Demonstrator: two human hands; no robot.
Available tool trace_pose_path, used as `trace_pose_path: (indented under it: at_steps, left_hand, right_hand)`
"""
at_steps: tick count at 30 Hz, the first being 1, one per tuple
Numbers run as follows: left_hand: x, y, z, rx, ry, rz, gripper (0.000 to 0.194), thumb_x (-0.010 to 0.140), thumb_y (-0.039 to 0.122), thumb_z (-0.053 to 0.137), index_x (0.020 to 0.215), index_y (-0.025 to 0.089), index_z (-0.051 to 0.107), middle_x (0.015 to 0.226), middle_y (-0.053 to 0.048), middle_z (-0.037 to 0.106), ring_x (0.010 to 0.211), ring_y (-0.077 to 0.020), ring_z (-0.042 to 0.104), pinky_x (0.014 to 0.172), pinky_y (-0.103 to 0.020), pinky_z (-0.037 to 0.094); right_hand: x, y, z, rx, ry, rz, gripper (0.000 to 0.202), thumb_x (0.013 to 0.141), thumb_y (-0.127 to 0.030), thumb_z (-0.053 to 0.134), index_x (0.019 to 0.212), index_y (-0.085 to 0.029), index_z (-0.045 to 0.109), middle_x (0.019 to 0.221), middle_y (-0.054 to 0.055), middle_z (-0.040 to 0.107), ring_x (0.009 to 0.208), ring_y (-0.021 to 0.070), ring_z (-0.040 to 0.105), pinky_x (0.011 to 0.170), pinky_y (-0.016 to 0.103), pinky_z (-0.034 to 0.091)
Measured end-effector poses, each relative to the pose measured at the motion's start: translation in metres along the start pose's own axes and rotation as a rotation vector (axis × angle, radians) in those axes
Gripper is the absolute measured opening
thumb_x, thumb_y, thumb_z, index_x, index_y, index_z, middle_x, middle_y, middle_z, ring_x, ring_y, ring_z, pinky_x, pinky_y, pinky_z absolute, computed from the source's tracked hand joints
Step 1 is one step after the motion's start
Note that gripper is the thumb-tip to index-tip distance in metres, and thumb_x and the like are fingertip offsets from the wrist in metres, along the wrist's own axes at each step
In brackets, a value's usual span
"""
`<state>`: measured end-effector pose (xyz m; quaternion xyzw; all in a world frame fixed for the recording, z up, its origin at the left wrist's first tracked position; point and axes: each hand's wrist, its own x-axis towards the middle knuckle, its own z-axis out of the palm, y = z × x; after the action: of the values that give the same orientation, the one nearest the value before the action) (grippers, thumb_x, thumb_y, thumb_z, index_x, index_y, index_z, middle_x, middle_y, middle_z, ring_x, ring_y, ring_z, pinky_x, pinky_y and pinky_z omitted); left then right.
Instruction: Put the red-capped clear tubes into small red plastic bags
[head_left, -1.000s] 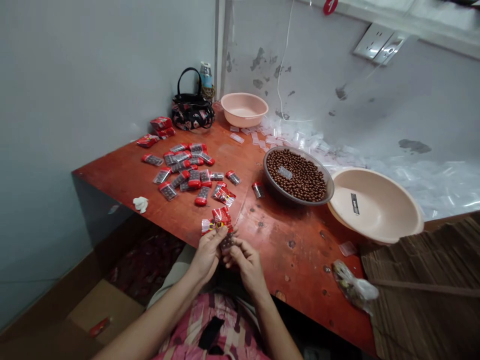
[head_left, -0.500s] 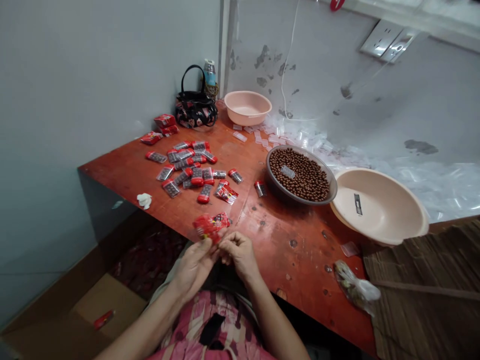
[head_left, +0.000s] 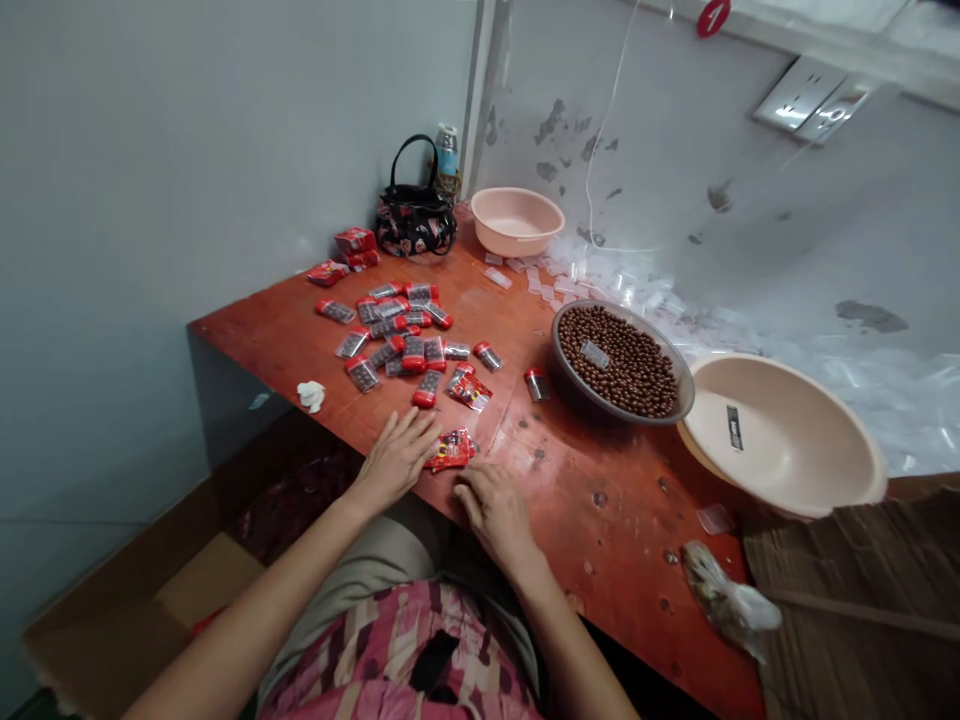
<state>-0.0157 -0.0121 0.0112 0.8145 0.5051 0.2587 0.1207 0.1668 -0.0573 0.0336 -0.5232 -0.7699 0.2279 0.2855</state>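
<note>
My left hand (head_left: pixel 395 457) lies nearly flat at the table's front edge, its fingers stretched out and touching the side of a small stack of red printed packets (head_left: pixel 452 449). On the right of these packets, my right hand (head_left: pixel 496 508) rests with loosely bent fingers and the thumb apart, nothing visible in it. Just beyond lies another red packet (head_left: pixel 472 391). Several small clear boxes with red ends (head_left: pixel 390 325), filled with dark balls, are scattered past my left hand. One such box (head_left: pixel 536 385) stands apart, near the grey bowl.
A grey bowl (head_left: pixel 682 395) holds brown balls and a clear piece. Two pale basins (head_left: pixel 795 440) (head_left: pixel 517 240) sit on the red table (head_left: pixel 555 530). A handbag (head_left: pixel 415 222), crumpled tissue (head_left: pixel 310 396), tied plastic bag (head_left: pixel 727 590) and cardboard stack (head_left: pixel 862 600) are around.
The red packet that both hands held above the table edge now lies on the table with the others. Both hands have let go and moved apart. The view has shifted slightly left.
</note>
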Motion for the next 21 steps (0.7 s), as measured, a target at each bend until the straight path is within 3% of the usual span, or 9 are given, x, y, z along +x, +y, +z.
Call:
trace_pose_path:
  at_steps: [3, 6, 11, 15, 21]
  left_hand:
    - [-0.004, 0.002, 0.004, 0.064, 0.011, -0.009, 0.034, 0.081, 0.026, 0.042, 0.113, 0.021, 0.053, 0.122, -0.007, 0.050, 0.121, -0.0271, 0.032, 0.098, -0.053, 0.019]
    - [-0.020, 0.019, 0.007, -0.006, 0.120, -0.114, 0.030, 0.080, 0.026, 0.045, 0.107, 0.023, 0.058, 0.114, -0.008, 0.057, 0.119, -0.0276, 0.035, 0.099, -0.054, 0.014]
    - [-0.022, 0.037, 0.014, -0.085, 0.189, -0.247, 0.036, 0.075, 0.029, 0.053, 0.111, 0.027, 0.055, 0.121, -0.008, 0.052, 0.122, -0.0298, 0.030, 0.099, -0.053, 0.009]
    - [-0.010, 0.036, 0.022, -0.082, 0.194, -0.284, 0.032, 0.073, 0.029, 0.056, 0.104, 0.030, 0.059, 0.124, -0.007, 0.049, 0.122, -0.0311, 0.029, 0.099, -0.054, 0.004]
    - [-0.007, 0.035, 0.027, -0.047, 0.243, -0.288, 0.023, 0.077, 0.028, 0.051, 0.095, 0.031, 0.064, 0.115, -0.005, 0.057, 0.120, -0.0288, 0.032, 0.099, -0.054, 0.006]
  right_hand:
    - [0.014, 0.008, 0.000, -0.226, -0.058, -0.082, 0.022, 0.082, -0.018, 0.046, 0.100, -0.020, 0.058, 0.107, 0.007, 0.058, 0.097, 0.0218, 0.049, 0.082, 0.036, 0.037]
    - [0.033, 0.019, -0.005, -0.258, -0.093, -0.096, 0.026, 0.082, -0.016, 0.044, 0.105, -0.019, 0.056, 0.110, 0.007, 0.057, 0.097, 0.0216, 0.048, 0.083, 0.036, 0.036]
    - [0.048, 0.031, -0.013, -0.130, -0.137, -0.122, 0.026, 0.083, -0.017, 0.042, 0.103, -0.019, 0.058, 0.108, 0.008, 0.058, 0.097, 0.0200, 0.051, 0.086, 0.035, 0.036]
    - [0.042, 0.031, -0.019, 0.022, -0.085, -0.058, 0.024, 0.084, -0.018, 0.041, 0.099, -0.020, 0.059, 0.099, 0.007, 0.061, 0.090, 0.0177, 0.055, 0.081, 0.031, 0.040]
    - [0.033, 0.016, -0.018, 0.238, -0.023, 0.024, 0.020, 0.082, -0.021, 0.044, 0.091, -0.022, 0.062, 0.089, 0.004, 0.064, 0.082, 0.0168, 0.058, 0.076, 0.029, 0.043]
